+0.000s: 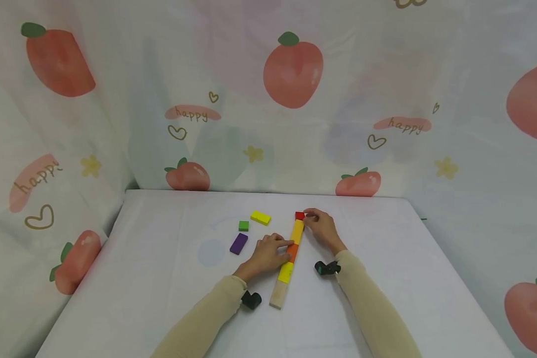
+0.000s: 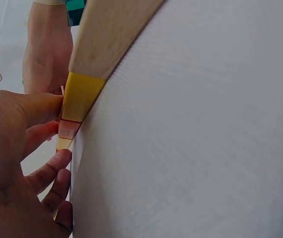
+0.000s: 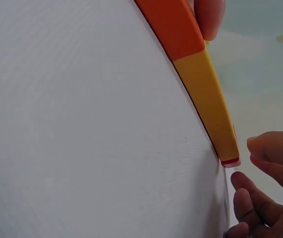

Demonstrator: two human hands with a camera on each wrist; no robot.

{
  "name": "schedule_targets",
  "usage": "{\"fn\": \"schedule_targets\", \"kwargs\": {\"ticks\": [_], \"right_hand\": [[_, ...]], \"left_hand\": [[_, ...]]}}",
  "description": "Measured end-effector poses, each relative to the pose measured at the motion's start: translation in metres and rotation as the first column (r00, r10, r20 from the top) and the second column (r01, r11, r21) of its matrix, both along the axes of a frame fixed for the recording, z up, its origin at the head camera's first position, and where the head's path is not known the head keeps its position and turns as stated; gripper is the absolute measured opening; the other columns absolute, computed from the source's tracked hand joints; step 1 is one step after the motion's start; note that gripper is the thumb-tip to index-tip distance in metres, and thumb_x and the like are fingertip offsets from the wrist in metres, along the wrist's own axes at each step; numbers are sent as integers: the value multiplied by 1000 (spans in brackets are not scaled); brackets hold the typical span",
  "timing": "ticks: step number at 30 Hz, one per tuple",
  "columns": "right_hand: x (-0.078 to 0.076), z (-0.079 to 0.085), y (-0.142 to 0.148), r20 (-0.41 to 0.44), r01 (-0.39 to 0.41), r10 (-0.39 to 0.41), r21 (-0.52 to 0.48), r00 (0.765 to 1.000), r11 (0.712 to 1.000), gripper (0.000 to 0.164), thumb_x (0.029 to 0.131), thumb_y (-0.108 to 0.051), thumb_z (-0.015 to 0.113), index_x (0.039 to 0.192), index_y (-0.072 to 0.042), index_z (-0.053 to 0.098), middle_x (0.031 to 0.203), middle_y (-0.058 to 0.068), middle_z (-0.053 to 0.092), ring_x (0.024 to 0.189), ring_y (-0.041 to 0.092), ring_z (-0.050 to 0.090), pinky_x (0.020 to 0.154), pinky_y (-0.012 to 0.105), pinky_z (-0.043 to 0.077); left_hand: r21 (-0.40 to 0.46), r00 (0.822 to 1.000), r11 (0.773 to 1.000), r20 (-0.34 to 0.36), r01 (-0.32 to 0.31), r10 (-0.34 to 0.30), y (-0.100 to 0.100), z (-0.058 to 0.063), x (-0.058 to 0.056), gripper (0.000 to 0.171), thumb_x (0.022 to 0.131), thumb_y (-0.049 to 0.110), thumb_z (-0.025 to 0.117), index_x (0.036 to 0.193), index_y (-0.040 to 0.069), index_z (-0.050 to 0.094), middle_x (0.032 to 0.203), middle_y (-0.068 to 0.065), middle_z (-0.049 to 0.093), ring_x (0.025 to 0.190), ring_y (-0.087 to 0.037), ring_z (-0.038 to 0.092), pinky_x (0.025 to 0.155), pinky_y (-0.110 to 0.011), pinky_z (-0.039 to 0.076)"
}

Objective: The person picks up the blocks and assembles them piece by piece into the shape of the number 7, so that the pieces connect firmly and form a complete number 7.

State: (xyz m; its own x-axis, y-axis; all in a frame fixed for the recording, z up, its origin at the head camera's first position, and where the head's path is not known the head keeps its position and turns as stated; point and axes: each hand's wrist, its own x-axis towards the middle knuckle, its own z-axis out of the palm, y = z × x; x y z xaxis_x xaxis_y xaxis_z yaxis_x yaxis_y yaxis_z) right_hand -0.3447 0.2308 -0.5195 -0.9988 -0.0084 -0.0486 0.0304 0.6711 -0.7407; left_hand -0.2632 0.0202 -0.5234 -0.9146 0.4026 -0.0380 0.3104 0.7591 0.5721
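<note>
A row of blocks lies end to end on the table: a plain wooden block (image 1: 278, 294) nearest me, then a yellow block (image 1: 285, 273), an orange block (image 1: 294, 252), an amber-yellow block (image 1: 297, 231) and a small red block (image 1: 300, 216) at the far end. My left hand (image 1: 267, 252) lies along the row's left side, its thumb and extended index finger touching around the orange block. At the far end my right hand (image 1: 323, 226) has its thumb and index fingertips by the right side of the red block; the right wrist view shows no clear grip on it.
Left of the row lie three loose blocks: a yellow block (image 1: 260, 218), a green block (image 1: 243, 226) and a purple block (image 1: 239, 244). A white cloth covers the table (image 1: 161, 278). Beyond its far edge hangs a printed curtain (image 1: 232, 149).
</note>
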Motion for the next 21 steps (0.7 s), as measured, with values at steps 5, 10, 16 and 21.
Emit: {"fn": "schedule_targets", "kwargs": {"ticks": [5, 10, 16, 21], "right_hand": [[5, 2, -3, 26, -26, 26, -1, 999, 1000, 40, 97, -27, 61, 135, -16, 57, 132, 12, 59, 107, 29, 52, 95, 41, 48], [6, 1, -5, 31, -30, 29, 32, 999, 999, 40, 95, -27, 63, 134, -16, 59, 130, 11, 58, 105, 28, 50, 90, 37, 46], [4, -3, -5, 49, -22, 20, 39, 999, 999, 41, 95, -28, 64, 134, -17, 59, 132, 11, 55, 109, 29, 48, 95, 41, 46], [3, -4, -5, 38, -28, 27, 39, 999, 999, 41, 95, -28, 64, 134, -17, 60, 132, 12, 54, 110, 30, 48, 95, 42, 45]], "left_hand": [[-3, 1000, 1000, -1, -4, 4, 1, -1, -1, 43, 95, 38, 64, 137, 34, 58, 129, -1, 56, 117, -22, 47, 103, -41, 36], [2, 1000, 1000, -1, -5, 5, 1, -1, -1, 43, 94, 38, 64, 137, 34, 58, 128, -1, 56, 116, -22, 47, 102, -41, 36], [2, 1000, 1000, 4, -12, 12, 1, -2, -1, 43, 94, 38, 65, 137, 35, 58, 128, -1, 57, 114, -21, 47, 102, -40, 37], [3, 1000, 1000, 3, -15, 15, 1, -1, -1, 43, 94, 38, 64, 137, 35, 58, 129, -1, 56, 115, -21, 47, 102, -40, 36]]}}
